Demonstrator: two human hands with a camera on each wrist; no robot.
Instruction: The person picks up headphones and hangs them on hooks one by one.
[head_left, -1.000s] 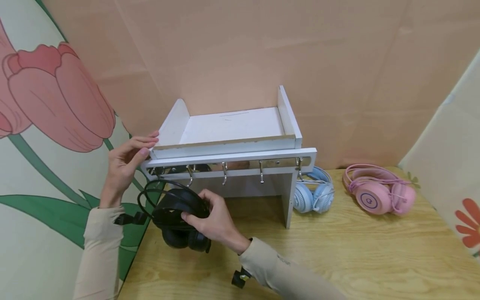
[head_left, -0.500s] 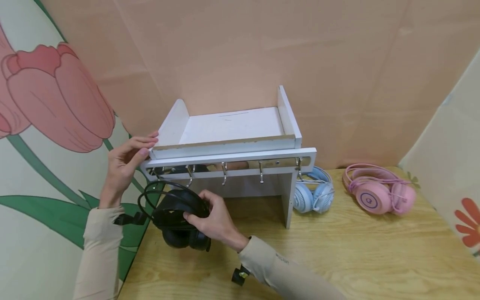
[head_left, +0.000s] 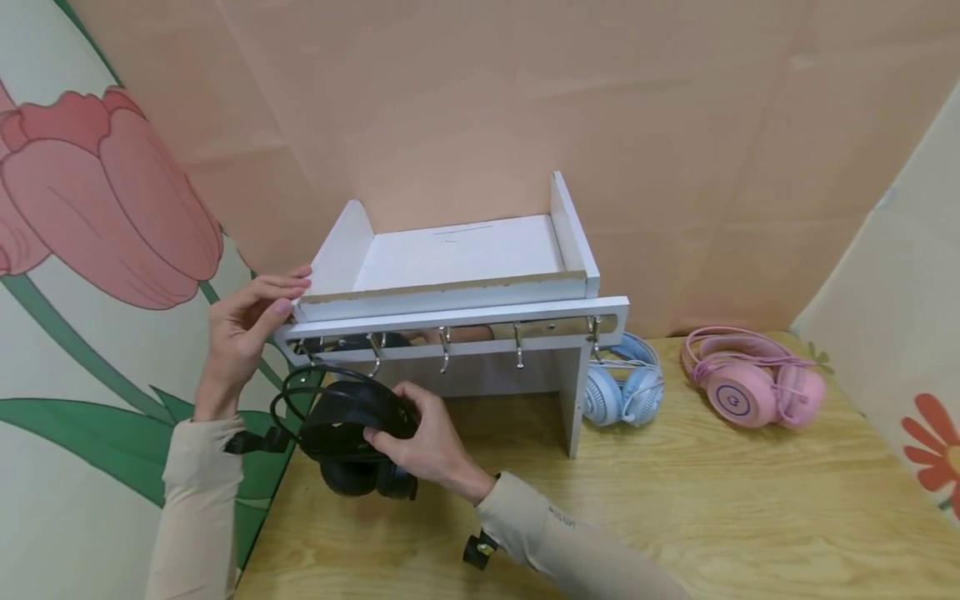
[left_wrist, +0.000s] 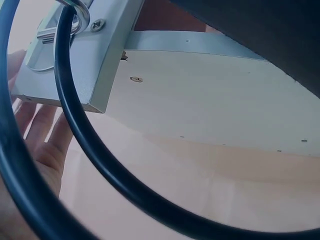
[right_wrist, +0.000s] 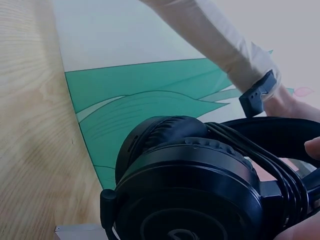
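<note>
A black over-ear headset (head_left: 352,412) with thin tubular bands hangs below the left end of the white shelf's hook rail (head_left: 480,315). My right hand (head_left: 431,437) grips its padded headband, thumb in front; the right wrist view shows its ear cups (right_wrist: 190,185) and bundled cable (right_wrist: 270,170). In the left wrist view, a tubular band (left_wrist: 82,120) passes through the curve of the end hook (left_wrist: 80,17). My left hand (head_left: 243,329) rests against the left end of the white shelf (head_left: 465,250), its fingers (left_wrist: 42,130) extended behind the rail end.
Several metal hooks (head_left: 519,350) line the rail to the right. A light-blue headset (head_left: 603,396) lies beside the shelf's right leg (head_left: 576,400), and a pink headset (head_left: 738,396) lies farther right on the wooden table (head_left: 675,517). A tulip-patterned wall (head_left: 67,350) stands close on the left.
The whole head view has shifted slightly to the left. Both hands and the black headset keep nearly the same places relative to the shelf.
</note>
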